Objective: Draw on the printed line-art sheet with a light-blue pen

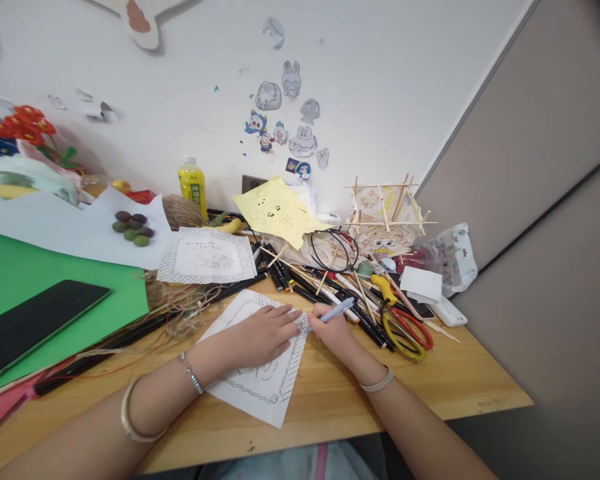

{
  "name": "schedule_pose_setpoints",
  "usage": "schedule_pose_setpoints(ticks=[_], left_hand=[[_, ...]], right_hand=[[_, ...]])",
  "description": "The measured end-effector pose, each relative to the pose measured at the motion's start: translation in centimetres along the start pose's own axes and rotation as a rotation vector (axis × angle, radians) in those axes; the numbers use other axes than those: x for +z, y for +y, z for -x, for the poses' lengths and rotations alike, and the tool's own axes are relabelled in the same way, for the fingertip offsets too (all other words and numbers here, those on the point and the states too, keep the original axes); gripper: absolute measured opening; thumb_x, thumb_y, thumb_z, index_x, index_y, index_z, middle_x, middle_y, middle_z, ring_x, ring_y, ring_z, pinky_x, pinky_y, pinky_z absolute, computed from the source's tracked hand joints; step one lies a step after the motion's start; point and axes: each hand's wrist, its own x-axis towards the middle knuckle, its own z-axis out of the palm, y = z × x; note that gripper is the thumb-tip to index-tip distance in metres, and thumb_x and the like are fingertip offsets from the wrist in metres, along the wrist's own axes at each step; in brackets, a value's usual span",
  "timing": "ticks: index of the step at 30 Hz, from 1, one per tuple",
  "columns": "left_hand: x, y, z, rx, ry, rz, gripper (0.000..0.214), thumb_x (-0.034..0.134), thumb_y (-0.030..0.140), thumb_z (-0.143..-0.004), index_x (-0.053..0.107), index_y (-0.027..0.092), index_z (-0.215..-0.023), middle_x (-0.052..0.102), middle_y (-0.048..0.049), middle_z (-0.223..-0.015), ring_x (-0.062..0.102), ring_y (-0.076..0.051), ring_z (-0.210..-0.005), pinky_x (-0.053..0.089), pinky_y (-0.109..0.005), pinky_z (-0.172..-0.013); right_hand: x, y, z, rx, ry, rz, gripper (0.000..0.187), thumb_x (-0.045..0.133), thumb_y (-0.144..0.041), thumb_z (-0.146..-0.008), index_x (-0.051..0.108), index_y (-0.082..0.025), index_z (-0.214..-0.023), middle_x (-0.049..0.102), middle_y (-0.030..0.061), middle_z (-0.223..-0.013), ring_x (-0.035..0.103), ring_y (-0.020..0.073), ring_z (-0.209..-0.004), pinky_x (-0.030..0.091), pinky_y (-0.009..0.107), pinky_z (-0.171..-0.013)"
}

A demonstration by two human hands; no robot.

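A white sheet of paper (285,400) with a drawn patterned border lies at an angle on the wooden table. Across its middle my left hand (260,333) rests flat, fingers stretched out, covering part of the drawing. My right hand (330,330) is closed around a light blue pen (341,307), its tip at the sheet's upper right corner, where crosshatching shows. The exact tip is partly hidden by the fingers. Just right of that hand lie several black markers (373,327) and scissors (405,333) with yellow and red handles.
A second bordered drawing (207,257) lies behind. To the left are a black phone (40,320) and a green sheet (125,287). At the back stand a yellow bottle (193,183) and a stick frame (385,213). A grey partition (540,220) rises at right.
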Motion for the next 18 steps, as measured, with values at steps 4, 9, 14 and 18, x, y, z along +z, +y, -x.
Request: schedule_pose_setpoints(ticks=[4,9,14,18], left_hand=[[0.0,0.0,0.0,0.001,-0.010,0.000,0.028,0.044,0.020,-0.087,0.049,0.016,-0.115,0.045,-0.0142,-0.132,0.038,-0.030,-0.124,0.035,-0.043,-0.096],[0.1,0.0,0.0,0.008,0.004,-0.021,0.029,0.044,0.020,-0.087,0.049,0.018,-0.115,0.047,-0.0128,-0.131,0.040,-0.028,-0.123,0.035,-0.042,-0.096],[0.2,0.1,0.0,-0.014,0.056,-0.069,0.023,0.042,0.019,-0.088,0.052,0.016,-0.109,0.048,-0.0140,-0.128,0.043,-0.028,-0.119,0.039,-0.040,-0.091],[0.0,-0.2,-0.4,-0.035,0.124,-0.074,0.019,0.041,0.015,-0.088,0.055,0.017,-0.101,0.056,-0.0131,-0.115,0.051,-0.023,-0.108,0.040,-0.035,-0.089]], right_hand=[[0.1,0.2,-0.1,0.005,0.017,-0.013,0.025,0.042,-0.021,-0.067,0.023,-0.021,-0.051,0.027,-0.0057,-0.050,0.028,0.0099,-0.050,0.023,0.023,-0.046],[-0.1,-0.1,0.2,0.042,-0.006,-0.042,0.025,0.043,-0.019,-0.068,0.026,-0.021,-0.049,0.028,-0.0063,-0.048,0.029,0.0097,-0.048,0.024,0.023,-0.045],[-0.9,-1.2,0.3,0.073,0.023,-0.120,0.023,0.047,-0.028,-0.079,0.043,-0.020,-0.057,0.042,-0.0052,-0.050,0.041,0.0113,-0.049,0.034,0.023,-0.049],[-1.3,-1.7,0.0,-0.011,0.064,-0.148,0.011,0.057,-0.029,-0.075,0.058,-0.019,-0.078,0.060,0.0015,-0.077,0.055,0.0158,-0.072,0.044,0.026,-0.066]])
